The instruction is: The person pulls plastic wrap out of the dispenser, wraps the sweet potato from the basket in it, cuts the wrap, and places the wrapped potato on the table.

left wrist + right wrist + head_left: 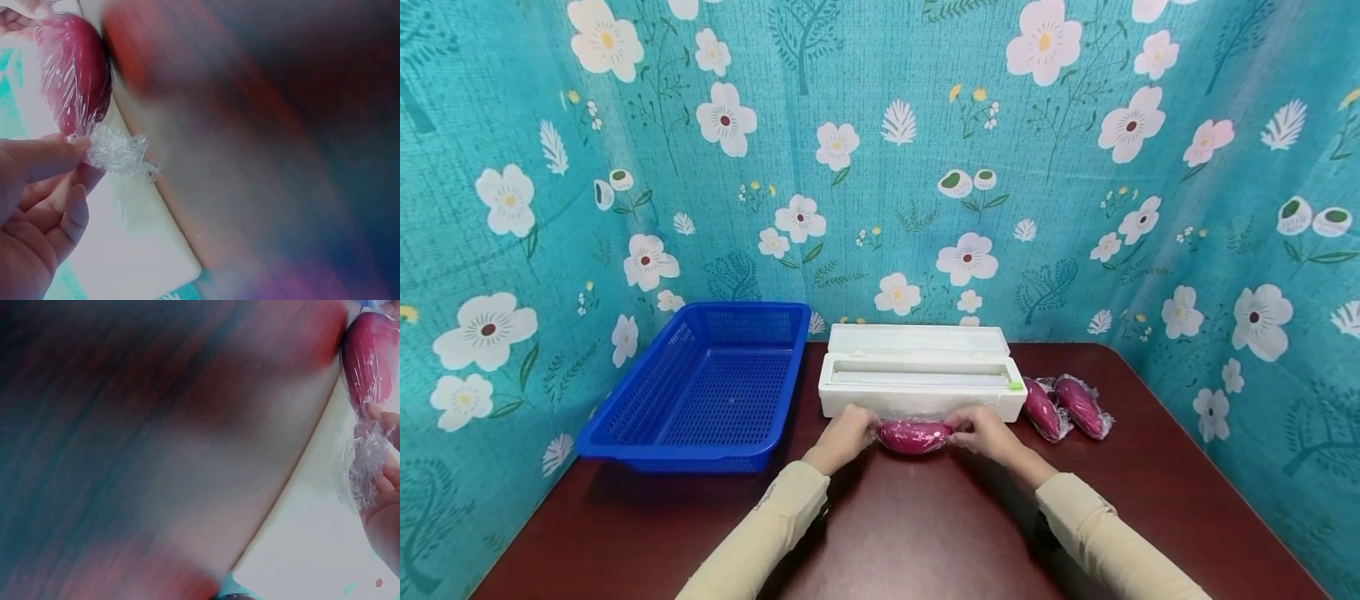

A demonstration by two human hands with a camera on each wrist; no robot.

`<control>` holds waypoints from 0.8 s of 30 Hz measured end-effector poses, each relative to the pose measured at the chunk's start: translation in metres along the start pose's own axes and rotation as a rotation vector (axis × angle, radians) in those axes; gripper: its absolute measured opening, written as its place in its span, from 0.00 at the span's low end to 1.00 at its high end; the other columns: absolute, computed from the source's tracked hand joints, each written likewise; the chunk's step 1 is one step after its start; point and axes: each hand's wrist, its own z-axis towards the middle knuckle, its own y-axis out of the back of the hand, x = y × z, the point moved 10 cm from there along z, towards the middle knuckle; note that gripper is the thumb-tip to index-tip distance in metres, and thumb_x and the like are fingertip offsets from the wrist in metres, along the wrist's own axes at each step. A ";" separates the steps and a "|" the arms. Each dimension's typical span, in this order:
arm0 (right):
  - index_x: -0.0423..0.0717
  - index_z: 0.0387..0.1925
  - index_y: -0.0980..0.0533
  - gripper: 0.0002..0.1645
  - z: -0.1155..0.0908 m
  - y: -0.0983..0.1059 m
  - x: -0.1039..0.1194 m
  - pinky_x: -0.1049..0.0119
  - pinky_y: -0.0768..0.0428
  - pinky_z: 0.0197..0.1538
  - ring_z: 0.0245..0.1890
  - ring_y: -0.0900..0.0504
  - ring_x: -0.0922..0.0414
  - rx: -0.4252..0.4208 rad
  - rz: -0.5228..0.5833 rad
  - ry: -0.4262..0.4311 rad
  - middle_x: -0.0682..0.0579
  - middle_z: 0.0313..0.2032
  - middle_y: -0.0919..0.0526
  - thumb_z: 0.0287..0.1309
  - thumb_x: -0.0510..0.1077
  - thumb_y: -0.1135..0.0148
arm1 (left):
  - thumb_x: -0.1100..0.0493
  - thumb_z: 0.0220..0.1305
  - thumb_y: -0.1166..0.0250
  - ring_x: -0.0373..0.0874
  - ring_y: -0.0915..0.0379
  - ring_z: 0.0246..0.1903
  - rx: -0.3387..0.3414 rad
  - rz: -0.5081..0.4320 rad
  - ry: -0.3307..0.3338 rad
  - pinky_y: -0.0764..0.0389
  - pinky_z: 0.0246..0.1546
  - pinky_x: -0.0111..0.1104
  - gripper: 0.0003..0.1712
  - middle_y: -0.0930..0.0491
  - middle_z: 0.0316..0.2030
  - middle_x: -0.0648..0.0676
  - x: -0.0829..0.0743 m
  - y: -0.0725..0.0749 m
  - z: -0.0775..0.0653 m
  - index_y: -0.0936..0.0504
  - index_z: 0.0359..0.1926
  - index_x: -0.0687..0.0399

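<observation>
Both hands hold a glossy, purple-red oblong vegetable (914,437) wrapped in clear cling film, one hand at each end. In the left wrist view, my left hand (852,427) pinches the film between thumb and fingers, with a crumpled tuft of film (122,152) sticking out past the fingertips. At the other end, my right hand (981,430) grips the gathered film, whose twisted bunch (364,464) shows in the right wrist view. Just behind the vegetable stands a white cling film dispenser (917,402), its lid raised and the roll visible inside.
Two more film-wrapped purple vegetables, one nearer the box (1045,410) and one farther right (1083,406), lie right of the dispenser. A blue plastic basket (786,392) stands at the left of the dark red table (925,533). A flowered teal curtain (880,192) hangs behind and on both sides.
</observation>
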 end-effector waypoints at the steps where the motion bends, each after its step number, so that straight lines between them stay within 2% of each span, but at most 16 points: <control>1: 0.34 0.32 0.21 0.08 -0.001 -0.001 0.002 0.71 0.28 0.16 0.15 0.29 0.66 0.020 0.005 0.003 0.50 0.22 0.20 0.46 0.30 0.37 | 0.72 0.44 0.37 0.35 0.30 0.21 0.020 -0.009 -0.001 0.29 0.23 0.26 0.08 0.21 0.21 0.48 -0.001 0.000 -0.001 0.17 0.23 0.56; 5: 0.34 0.32 0.20 0.07 -0.006 -0.002 0.012 0.71 0.27 0.21 0.20 0.28 0.66 0.089 -0.028 0.042 0.48 0.25 0.19 0.47 0.31 0.38 | 0.72 0.45 0.38 0.33 0.34 0.19 0.101 -0.028 -0.001 0.31 0.20 0.24 0.09 0.21 0.21 0.47 -0.008 -0.001 -0.005 0.16 0.24 0.56; 9: 0.34 0.32 0.19 0.06 -0.008 -0.003 0.017 0.71 0.26 0.28 0.25 0.27 0.66 0.143 -0.089 0.069 0.49 0.27 0.18 0.48 0.31 0.39 | 0.68 0.43 0.35 0.33 0.40 0.16 0.151 0.030 -0.035 0.35 0.18 0.24 0.06 0.28 0.15 0.42 -0.015 -0.004 -0.008 0.18 0.21 0.52; 11: 0.33 0.31 0.20 0.06 -0.010 -0.006 0.016 0.71 0.26 0.28 0.25 0.27 0.66 0.190 -0.084 0.054 0.49 0.26 0.18 0.49 0.30 0.40 | 0.64 0.42 0.32 0.33 0.42 0.15 0.174 0.066 -0.060 0.36 0.18 0.25 0.04 0.34 0.13 0.40 -0.019 -0.007 -0.008 0.20 0.21 0.51; 13: 0.33 0.31 0.20 0.07 -0.011 -0.010 0.016 0.72 0.27 0.27 0.23 0.27 0.66 0.242 -0.078 0.049 0.51 0.25 0.19 0.49 0.29 0.41 | 0.59 0.39 0.28 0.33 0.43 0.15 0.200 0.085 -0.070 0.37 0.18 0.25 0.08 0.37 0.12 0.40 -0.022 -0.010 -0.009 0.20 0.22 0.52; 17: 0.32 0.32 0.20 0.08 -0.015 -0.017 0.015 0.74 0.29 0.22 0.17 0.29 0.68 0.325 -0.059 0.019 0.52 0.19 0.21 0.52 0.29 0.45 | 0.53 0.35 0.25 0.33 0.41 0.16 0.234 0.095 -0.069 0.35 0.20 0.25 0.15 0.37 0.12 0.39 -0.025 -0.016 -0.011 0.20 0.24 0.53; 19: 0.32 0.35 0.20 0.09 -0.017 -0.020 0.012 0.74 0.31 0.20 0.14 0.31 0.68 0.355 -0.047 -0.032 0.53 0.17 0.23 0.53 0.33 0.43 | 0.53 0.34 0.24 0.34 0.39 0.17 0.233 0.116 -0.069 0.34 0.20 0.26 0.15 0.36 0.12 0.40 -0.026 -0.017 -0.012 0.20 0.23 0.52; 21: 0.33 0.38 0.21 0.14 -0.019 -0.021 0.010 0.74 0.31 0.21 0.16 0.31 0.68 0.368 -0.061 -0.066 0.54 0.19 0.23 0.50 0.39 0.37 | 0.54 0.33 0.24 0.34 0.37 0.17 0.223 0.148 -0.075 0.32 0.21 0.27 0.15 0.34 0.13 0.40 -0.027 -0.017 -0.013 0.20 0.23 0.51; 24: 0.34 0.38 0.23 0.21 -0.019 -0.024 0.013 0.71 0.29 0.26 0.22 0.31 0.66 0.371 -0.118 -0.056 0.55 0.24 0.23 0.40 0.42 0.30 | 0.56 0.34 0.24 0.33 0.35 0.18 0.209 0.188 -0.089 0.31 0.22 0.27 0.13 0.30 0.14 0.40 -0.027 -0.016 -0.013 0.20 0.23 0.49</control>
